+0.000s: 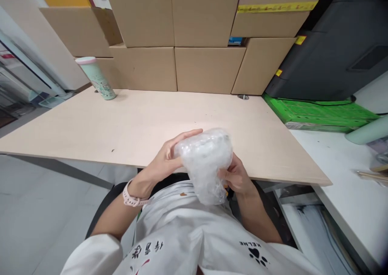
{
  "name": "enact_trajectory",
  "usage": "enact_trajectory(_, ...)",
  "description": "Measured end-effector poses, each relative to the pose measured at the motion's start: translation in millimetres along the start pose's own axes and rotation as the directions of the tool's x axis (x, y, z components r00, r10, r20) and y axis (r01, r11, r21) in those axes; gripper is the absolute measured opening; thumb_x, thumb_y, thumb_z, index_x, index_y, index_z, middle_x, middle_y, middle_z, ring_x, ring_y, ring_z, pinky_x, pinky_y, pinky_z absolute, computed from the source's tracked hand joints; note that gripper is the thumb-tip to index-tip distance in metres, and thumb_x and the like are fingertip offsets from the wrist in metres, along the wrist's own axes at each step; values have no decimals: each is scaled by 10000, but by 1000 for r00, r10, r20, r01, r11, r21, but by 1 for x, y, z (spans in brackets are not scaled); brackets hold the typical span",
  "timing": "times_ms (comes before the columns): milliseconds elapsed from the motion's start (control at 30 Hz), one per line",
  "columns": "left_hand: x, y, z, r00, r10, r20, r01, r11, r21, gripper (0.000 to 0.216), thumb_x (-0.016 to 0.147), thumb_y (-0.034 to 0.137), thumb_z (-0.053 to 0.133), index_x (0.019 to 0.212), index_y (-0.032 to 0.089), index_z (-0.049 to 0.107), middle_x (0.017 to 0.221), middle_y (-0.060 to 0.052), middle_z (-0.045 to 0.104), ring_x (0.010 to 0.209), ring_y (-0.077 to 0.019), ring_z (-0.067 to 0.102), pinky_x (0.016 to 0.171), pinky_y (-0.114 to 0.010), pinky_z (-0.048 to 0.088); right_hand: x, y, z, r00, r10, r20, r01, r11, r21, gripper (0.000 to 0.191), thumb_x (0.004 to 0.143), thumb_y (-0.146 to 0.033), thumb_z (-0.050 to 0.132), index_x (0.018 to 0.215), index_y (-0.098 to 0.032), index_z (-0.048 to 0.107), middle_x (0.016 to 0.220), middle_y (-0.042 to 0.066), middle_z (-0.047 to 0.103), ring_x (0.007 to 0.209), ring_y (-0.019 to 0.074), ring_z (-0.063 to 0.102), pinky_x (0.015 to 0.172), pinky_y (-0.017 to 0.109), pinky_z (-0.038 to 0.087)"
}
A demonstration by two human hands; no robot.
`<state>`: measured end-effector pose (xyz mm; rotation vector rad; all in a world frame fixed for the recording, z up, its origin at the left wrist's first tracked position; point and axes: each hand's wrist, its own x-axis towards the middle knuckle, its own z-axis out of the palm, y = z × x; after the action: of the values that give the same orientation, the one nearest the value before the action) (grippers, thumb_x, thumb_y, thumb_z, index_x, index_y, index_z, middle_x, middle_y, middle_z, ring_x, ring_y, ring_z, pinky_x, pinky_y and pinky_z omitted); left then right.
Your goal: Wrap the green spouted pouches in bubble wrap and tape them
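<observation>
At pale wood-grained desk, shown clamping translucent, crinkled plastic-wrapped bundle between left hand and right hand; apparently wrapped throughout, not yet released.

- Pale wood-toned table: a broad open stretch runs between the left and right edges.
- Far edge: a stacked wall of brown cardboard boxes blocks reaching beyond.
- Far left corner: a tall mint-green tumbler with a pink lid stands just before the boxes.
- Far right corner: a bright-green plastic crate beneath a bulky dark-grey case hems the side.
- Near edge, right of middle: a translucent plastic-wrapped bundle takes up room; tabletop is open either side.
</observation>
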<state>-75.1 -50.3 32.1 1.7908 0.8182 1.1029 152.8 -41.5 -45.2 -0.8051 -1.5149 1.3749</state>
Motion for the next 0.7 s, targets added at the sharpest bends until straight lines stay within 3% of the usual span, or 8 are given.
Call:
enact_trajectory(100,-4,-10,22,998,2,-60,-16,973,-232,706,870,704,519,1483,396,354,1436,-81,575,1210,-351,639,869,-561,617,4,-14,13,994,-53,-100,55,998,13,603,859,-540,573,1400,-329,412,1200,85,656,984,260,691,773,396,593)
enact_trajectory(200,-4,-17,42,996,20,-87,-46,952,-303,914,734,722,687,1482,365,301,1427,-116,575,1218,-363,628,884,-554,620,7,-29,26,976,-74,-204,66,997,-49,598,901,-503,498,1454,-347,333,1313,97,602,1068,278,668,845,441,591)
enact_trajectory(367,-2,-30,54,974,-129,-186,59,939,-340,606,839,550,694,1334,294,455,1328,-120,645,1161,-348,664,897,-575,616,2,-41,36,915,-198,-352,76,940,-331,571,916,-456,588,1447,-372,396,1346,100,578,1190,333,592,963,580,539)
enact_trajectory(500,-7,-42,49,949,-183,-258,64,910,-409,483,858,509,684,1247,281,510,1220,-103,702,1044,-323,714,889,-581,621,-1,-49,33,811,-440,-386,110,763,-637,576,855,-483,688,1389,-396,488,1439,89,468,1315,344,476,1070,617,447)
enact_trajectory(533,-9,-43,47,947,-183,-265,59,908,-416,458,858,500,685,1227,281,521,1196,-98,711,1016,-317,722,877,-576,626,-2,-51,31,811,-452,-371,123,753,-647,635,828,-512,712,1403,-395,472,1503,81,398,1370,344,422,1107,608,417)
enact_trajectory(600,-12,-44,44,957,-170,-235,60,909,-413,413,876,500,659,1202,276,537,1159,-97,721,963,-308,733,827,-564,642,-2,-55,29,891,-348,-292,151,833,-532,805,795,-577,722,1485,-387,354,1593,63,294,1438,330,354,1141,572,402)
enact_trajectory(667,-14,-44,42,973,-147,-179,71,924,-376,399,913,510,600,1227,275,530,1169,-106,715,941,-303,735,776,-554,652,-2,-55,27,968,-172,-185,106,941,-320,893,822,-592,688,1545,-368,213,1596,62,336,1434,296,392,1126,517,442)
enact_trajectory(700,-14,-44,41,976,-138,-166,74,937,-341,404,931,506,572,1261,279,515,1198,-109,704,953,-301,732,769,-550,653,-1,-53,27,982,-103,-158,63,969,-239,882,841,-574,676,1550,-358,198,1575,60,387,1413,282,431,1116,493,458)
